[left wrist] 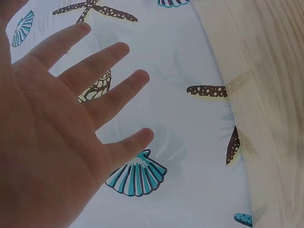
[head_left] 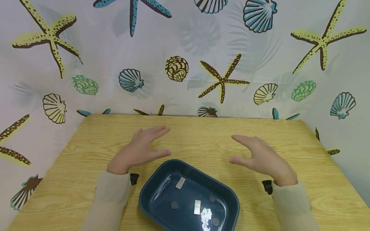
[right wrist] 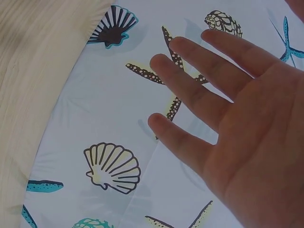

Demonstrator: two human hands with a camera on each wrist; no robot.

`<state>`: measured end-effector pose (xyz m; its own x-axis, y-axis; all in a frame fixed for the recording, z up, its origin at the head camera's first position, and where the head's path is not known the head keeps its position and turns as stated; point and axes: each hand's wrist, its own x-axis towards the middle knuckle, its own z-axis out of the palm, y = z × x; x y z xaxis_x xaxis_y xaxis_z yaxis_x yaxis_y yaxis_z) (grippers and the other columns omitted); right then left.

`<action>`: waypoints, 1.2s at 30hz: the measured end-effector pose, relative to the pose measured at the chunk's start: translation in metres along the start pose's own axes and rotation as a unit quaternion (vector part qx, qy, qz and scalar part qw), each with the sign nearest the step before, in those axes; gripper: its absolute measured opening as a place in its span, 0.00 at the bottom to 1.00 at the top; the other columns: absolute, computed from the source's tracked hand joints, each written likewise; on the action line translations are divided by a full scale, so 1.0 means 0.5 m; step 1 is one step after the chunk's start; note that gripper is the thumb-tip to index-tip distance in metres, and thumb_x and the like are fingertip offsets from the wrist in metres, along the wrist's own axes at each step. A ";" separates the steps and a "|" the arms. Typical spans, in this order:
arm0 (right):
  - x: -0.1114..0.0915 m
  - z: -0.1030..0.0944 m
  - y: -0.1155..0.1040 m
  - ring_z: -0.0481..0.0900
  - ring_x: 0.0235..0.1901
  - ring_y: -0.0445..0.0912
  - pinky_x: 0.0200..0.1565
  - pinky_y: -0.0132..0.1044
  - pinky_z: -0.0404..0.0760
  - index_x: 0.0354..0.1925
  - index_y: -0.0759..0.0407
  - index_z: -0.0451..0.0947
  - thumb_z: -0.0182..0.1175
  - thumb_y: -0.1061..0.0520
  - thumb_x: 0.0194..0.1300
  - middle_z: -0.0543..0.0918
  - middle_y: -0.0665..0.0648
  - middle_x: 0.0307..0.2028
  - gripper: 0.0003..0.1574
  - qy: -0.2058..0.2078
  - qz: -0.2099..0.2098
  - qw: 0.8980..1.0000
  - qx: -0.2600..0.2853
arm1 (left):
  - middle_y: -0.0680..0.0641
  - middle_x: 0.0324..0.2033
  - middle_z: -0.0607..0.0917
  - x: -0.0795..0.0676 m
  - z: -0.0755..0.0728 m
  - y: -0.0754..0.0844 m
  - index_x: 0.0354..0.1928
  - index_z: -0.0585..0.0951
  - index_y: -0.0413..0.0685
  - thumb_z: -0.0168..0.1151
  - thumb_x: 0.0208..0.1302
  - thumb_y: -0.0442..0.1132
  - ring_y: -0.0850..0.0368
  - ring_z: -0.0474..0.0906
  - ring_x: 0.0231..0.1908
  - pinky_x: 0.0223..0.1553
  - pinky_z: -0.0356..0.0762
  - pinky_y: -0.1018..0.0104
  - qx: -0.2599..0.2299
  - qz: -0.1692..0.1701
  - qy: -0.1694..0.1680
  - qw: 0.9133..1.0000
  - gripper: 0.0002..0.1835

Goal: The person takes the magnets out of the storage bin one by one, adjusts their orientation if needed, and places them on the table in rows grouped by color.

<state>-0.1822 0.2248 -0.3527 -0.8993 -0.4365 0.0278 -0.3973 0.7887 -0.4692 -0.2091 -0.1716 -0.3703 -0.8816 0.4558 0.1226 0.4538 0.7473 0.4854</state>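
Observation:
A dark blue rectangular tray sits at the near middle of the table. Inside it lie several small flat pieces: a silvery rectangle, another rectangle, and grey discs such as this disc. My left hand hovers beyond the tray's left side, fingers extended and thumb apart, holding nothing. To the right, past the tray's far corner, my right hand is likewise raised with spread fingers and nothing in it. Both wrist views show straight, separated fingers on the left hand and right hand.
The light wood table extends around the tray. A white cloth printed with shells and starfish hangs behind the table and along its sides. Small black objects, a left one and a right one, stick out at the sleeve cuffs.

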 end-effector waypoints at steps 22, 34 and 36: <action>-0.008 0.011 -0.051 0.74 0.70 0.61 0.69 0.61 0.71 0.75 0.56 0.68 0.68 0.33 0.63 0.75 0.60 0.72 0.51 -0.069 -0.037 0.997 0.008 | 0.42 0.75 0.70 -0.001 0.011 -0.001 0.77 0.68 0.49 0.72 0.65 0.53 0.41 0.64 0.76 0.73 0.65 0.42 -0.056 0.040 -0.061 0.996 0.41; -0.009 0.021 -0.074 0.78 0.64 0.57 0.63 0.57 0.78 0.73 0.56 0.71 0.71 0.35 0.61 0.79 0.57 0.68 0.50 -0.113 -0.040 0.992 0.023 | 0.44 0.76 0.68 -0.005 0.013 -0.002 0.77 0.67 0.54 0.71 0.65 0.54 0.41 0.63 0.77 0.73 0.65 0.42 -0.068 0.000 -0.101 0.993 0.42; -0.009 0.023 -0.078 0.78 0.64 0.57 0.63 0.57 0.78 0.73 0.56 0.71 0.71 0.35 0.60 0.79 0.57 0.68 0.50 -0.120 -0.042 0.992 0.024 | 0.44 0.76 0.69 -0.005 0.013 -0.002 0.77 0.68 0.54 0.72 0.64 0.53 0.40 0.63 0.77 0.73 0.66 0.42 -0.070 0.002 -0.102 0.992 0.42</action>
<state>-0.1605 0.1913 -0.3448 -0.7920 -0.5942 -0.1405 -0.4539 0.7269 -0.5154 -0.2065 -0.1706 -0.3768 -0.8282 0.5585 -0.0466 0.4228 0.6772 0.6022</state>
